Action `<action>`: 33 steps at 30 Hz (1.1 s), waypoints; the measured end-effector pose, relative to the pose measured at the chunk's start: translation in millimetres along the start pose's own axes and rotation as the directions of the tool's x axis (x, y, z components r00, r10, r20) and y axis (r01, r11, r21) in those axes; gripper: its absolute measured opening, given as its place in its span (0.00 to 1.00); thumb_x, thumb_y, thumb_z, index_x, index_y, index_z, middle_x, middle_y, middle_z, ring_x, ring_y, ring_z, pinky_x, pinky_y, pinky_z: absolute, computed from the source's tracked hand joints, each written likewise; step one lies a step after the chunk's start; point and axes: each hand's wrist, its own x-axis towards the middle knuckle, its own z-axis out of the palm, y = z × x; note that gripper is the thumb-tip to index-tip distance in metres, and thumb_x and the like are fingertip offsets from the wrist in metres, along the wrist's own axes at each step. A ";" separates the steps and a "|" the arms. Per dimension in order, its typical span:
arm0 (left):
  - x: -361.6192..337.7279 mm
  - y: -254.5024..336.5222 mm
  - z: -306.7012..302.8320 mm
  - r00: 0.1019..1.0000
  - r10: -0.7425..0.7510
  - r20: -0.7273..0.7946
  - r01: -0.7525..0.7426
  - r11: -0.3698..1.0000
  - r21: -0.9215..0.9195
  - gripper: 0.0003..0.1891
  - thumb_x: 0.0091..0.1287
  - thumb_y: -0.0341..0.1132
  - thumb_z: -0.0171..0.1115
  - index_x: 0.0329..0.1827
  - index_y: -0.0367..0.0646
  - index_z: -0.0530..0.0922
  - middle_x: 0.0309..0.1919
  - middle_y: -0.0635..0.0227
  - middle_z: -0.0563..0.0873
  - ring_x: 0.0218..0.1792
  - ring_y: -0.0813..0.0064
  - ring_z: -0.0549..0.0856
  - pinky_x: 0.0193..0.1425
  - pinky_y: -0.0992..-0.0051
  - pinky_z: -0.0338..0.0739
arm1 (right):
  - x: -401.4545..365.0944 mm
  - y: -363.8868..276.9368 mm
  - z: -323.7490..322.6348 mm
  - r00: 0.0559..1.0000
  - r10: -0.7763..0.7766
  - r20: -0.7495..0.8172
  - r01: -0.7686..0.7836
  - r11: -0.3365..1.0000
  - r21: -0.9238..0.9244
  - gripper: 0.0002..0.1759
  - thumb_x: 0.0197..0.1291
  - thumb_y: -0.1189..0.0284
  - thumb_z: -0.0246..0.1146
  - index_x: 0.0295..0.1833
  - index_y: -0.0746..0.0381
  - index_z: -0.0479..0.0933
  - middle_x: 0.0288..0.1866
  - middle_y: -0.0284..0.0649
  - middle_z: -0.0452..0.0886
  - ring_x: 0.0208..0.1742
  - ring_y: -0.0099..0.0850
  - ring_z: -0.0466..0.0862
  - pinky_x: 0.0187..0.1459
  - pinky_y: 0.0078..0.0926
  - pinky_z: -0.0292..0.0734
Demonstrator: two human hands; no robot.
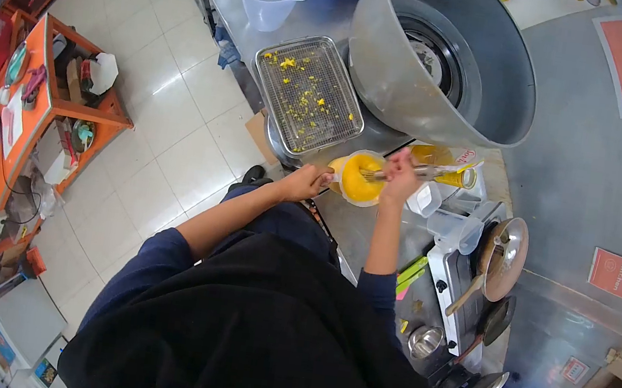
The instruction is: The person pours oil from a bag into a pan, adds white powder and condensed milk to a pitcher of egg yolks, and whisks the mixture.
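Note:
My left hand (307,182) is closed on the handle at the left side of a small container (335,175) of yellow liquid (360,188). My right hand (401,181) grips a metal whisk (373,175), whose wires dip into the liquid. Just above the container lies a wire rack in a metal tray (310,92), scattered with yellow bits. A white tub (424,199) stands to the right of my right hand.
A large metal drum (392,55) and a clear plastic jug (268,0) are at the top. On the right, a gas stove (446,286) holds a lidded pan (505,259). Green-handled tools (411,274) and a metal bowl (425,341) lie near my right elbow.

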 end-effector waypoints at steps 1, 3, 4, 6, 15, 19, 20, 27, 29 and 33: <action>-4.2 -2.3 1.6 0.999 0.029 -0.026 -0.029 1.000 -0.002 0.16 0.72 0.40 0.42 0.38 0.34 0.71 0.21 0.56 0.73 0.24 0.60 0.73 0.33 0.65 0.69 | -4.9 -15.8 1.7 0.988 0.087 0.127 -0.084 0.996 -0.031 0.14 0.61 0.70 0.58 0.23 0.58 0.65 0.16 0.25 0.60 0.13 0.16 0.57 0.16 0.17 0.51; -4.9 1.8 0.3 1.000 -0.009 -0.009 0.009 1.000 -0.009 0.15 0.72 0.39 0.42 0.39 0.34 0.71 0.21 0.56 0.73 0.24 0.60 0.73 0.33 0.65 0.69 | -1.7 -28.4 -8.7 1.000 -0.007 0.024 0.005 0.997 0.072 0.13 0.61 0.71 0.58 0.24 0.59 0.66 0.17 0.26 0.62 0.14 0.16 0.58 0.16 0.16 0.51; -4.9 4.9 -2.1 0.999 -0.037 0.018 0.037 0.999 -0.009 0.15 0.71 0.39 0.42 0.39 0.35 0.71 0.21 0.56 0.73 0.24 0.60 0.73 0.33 0.65 0.69 | -0.9 -31.5 -10.3 0.990 -0.099 -0.097 0.114 0.978 0.173 0.13 0.61 0.72 0.58 0.24 0.59 0.66 0.18 0.28 0.64 0.14 0.16 0.59 0.16 0.16 0.52; -5.6 1.8 -2.8 0.999 -0.046 0.020 0.045 0.999 0.021 0.15 0.71 0.39 0.43 0.38 0.35 0.71 0.20 0.56 0.73 0.24 0.60 0.73 0.32 0.65 0.69 | -8.8 -0.7 -6.2 0.969 -0.119 -0.215 0.143 0.985 0.099 0.14 0.62 0.70 0.58 0.24 0.59 0.66 0.17 0.28 0.63 0.14 0.16 0.59 0.16 0.15 0.51; -3.4 4.7 -6.2 0.999 -0.051 -0.017 0.050 0.997 -0.051 0.15 0.70 0.38 0.44 0.34 0.35 0.71 0.22 0.51 0.75 0.27 0.49 0.76 0.33 0.61 0.69 | -14.4 8.4 -2.6 0.982 -0.064 -0.176 0.075 0.995 0.058 0.11 0.62 0.67 0.58 0.31 0.58 0.66 0.15 0.27 0.59 0.13 0.16 0.54 0.16 0.16 0.49; -5.3 5.9 -4.9 0.999 -0.029 -0.031 0.028 0.999 -0.021 0.13 0.71 0.37 0.43 0.38 0.35 0.72 0.20 0.57 0.72 0.23 0.63 0.72 0.31 0.65 0.67 | 14.6 -14.6 -35.0 0.998 0.015 0.053 -0.019 0.997 0.074 0.11 0.59 0.70 0.61 0.29 0.59 0.65 0.16 0.28 0.64 0.14 0.16 0.58 0.17 0.15 0.51; -5.4 3.5 -4.3 0.999 -0.036 -0.038 0.035 0.999 -0.021 0.13 0.71 0.37 0.43 0.38 0.35 0.72 0.20 0.57 0.72 0.23 0.63 0.72 0.31 0.65 0.67 | 17.1 -25.8 -32.5 1.000 -0.014 0.008 0.012 0.979 0.202 0.12 0.58 0.72 0.62 0.28 0.60 0.65 0.17 0.30 0.66 0.14 0.16 0.60 0.17 0.14 0.51; -2.9 6.5 -7.1 0.998 -0.065 0.015 0.065 0.998 -0.004 0.13 0.70 0.36 0.43 0.38 0.34 0.72 0.19 0.57 0.72 0.23 0.61 0.71 0.31 0.65 0.67 | 6.3 -21.9 -20.6 0.985 0.061 0.162 -0.076 0.993 0.085 0.12 0.60 0.69 0.61 0.27 0.59 0.67 0.16 0.28 0.63 0.14 0.16 0.57 0.17 0.16 0.51; -4.6 6.9 -8.8 0.995 -0.095 0.025 0.095 0.995 0.034 0.13 0.70 0.36 0.43 0.38 0.34 0.72 0.20 0.57 0.72 0.23 0.61 0.72 0.32 0.65 0.67 | 2.4 -23.1 -11.0 0.994 0.023 0.104 -0.047 0.972 0.230 0.10 0.59 0.70 0.62 0.29 0.59 0.69 0.17 0.29 0.66 0.14 0.16 0.58 0.17 0.16 0.52; -2.6 0.5 -6.9 0.999 -0.034 0.002 0.034 0.999 -0.016 0.14 0.71 0.38 0.43 0.38 0.34 0.72 0.20 0.55 0.73 0.24 0.58 0.72 0.32 0.64 0.68 | -19.5 13.3 -3.6 0.996 -0.008 0.091 0.010 1.000 -0.019 0.14 0.60 0.70 0.58 0.23 0.58 0.65 0.15 0.25 0.59 0.12 0.16 0.55 0.16 0.16 0.49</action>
